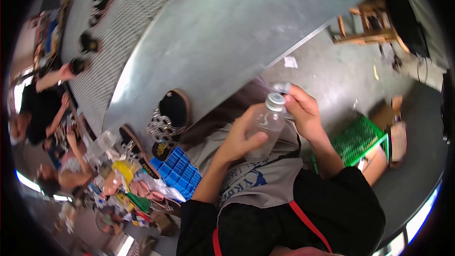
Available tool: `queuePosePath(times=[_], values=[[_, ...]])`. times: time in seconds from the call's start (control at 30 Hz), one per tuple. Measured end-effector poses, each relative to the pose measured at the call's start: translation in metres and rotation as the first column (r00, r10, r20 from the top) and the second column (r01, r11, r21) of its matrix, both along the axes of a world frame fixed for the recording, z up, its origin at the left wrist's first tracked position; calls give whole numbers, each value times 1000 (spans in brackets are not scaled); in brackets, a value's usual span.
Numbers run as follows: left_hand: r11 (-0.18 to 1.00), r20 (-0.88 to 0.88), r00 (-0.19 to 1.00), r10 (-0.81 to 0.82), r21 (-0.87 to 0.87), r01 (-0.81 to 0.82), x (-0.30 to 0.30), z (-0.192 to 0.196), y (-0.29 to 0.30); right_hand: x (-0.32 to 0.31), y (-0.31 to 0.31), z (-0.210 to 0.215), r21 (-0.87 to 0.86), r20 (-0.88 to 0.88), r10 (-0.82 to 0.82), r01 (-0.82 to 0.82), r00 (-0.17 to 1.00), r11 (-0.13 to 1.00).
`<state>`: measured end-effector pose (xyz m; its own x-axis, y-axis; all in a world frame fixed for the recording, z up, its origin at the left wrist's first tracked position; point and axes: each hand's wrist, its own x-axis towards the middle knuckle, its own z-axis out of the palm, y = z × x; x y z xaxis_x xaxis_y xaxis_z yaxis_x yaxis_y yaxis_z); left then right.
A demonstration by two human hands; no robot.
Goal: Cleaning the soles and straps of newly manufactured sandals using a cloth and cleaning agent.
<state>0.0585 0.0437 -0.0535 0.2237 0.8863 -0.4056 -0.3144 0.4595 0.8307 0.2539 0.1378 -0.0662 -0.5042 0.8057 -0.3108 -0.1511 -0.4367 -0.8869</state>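
A clear plastic bottle (268, 124) stands tilted in front of my body, its pale round top facing up. My left hand (241, 136) is wrapped round the bottle's side, thumb across the front. Beside the bottle's neck, my right hand (303, 110) is closed, with thumb and forefinger pinching a small pale grey piece that looks like a cap (281, 87); blur hides its exact form. On the metal table to my left lie a black sandal with a glittering strap (167, 122) and another sandal (135, 147).
A grey metal table (227, 23) spans the front, beside a mesh conveyor belt (137, 0) carrying several shoes. A blue plastic crate (176, 173) sits at my left. To the right are a green basket (358, 140) and a wooden stool (367, 31). Other people work at the far left.
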Motion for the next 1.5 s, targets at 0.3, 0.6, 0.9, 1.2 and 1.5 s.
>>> queuePosePath(times=[0.3,0.6,0.9,1.2,1.5], values=[[914,286,953,101,-405,25,16,12,-6,17,-15,-12,-90,-28,12,-14,1000,996],[889,373,918,135,-455,54,15,13,-9,17,-12,-19,-129,-59,50,-58,997,990],[888,361,923,133,-457,50,19,17,10,20,1,-15,-114,-52,-7,1,999,994],[851,-186,961,206,519,-82,19,58,89,109,57,-25,227,-109,-551,560,828,797],[515,-318,604,731,837,-183,-15,22,139,225,7,-162,-135,463,-437,549,771,825]])
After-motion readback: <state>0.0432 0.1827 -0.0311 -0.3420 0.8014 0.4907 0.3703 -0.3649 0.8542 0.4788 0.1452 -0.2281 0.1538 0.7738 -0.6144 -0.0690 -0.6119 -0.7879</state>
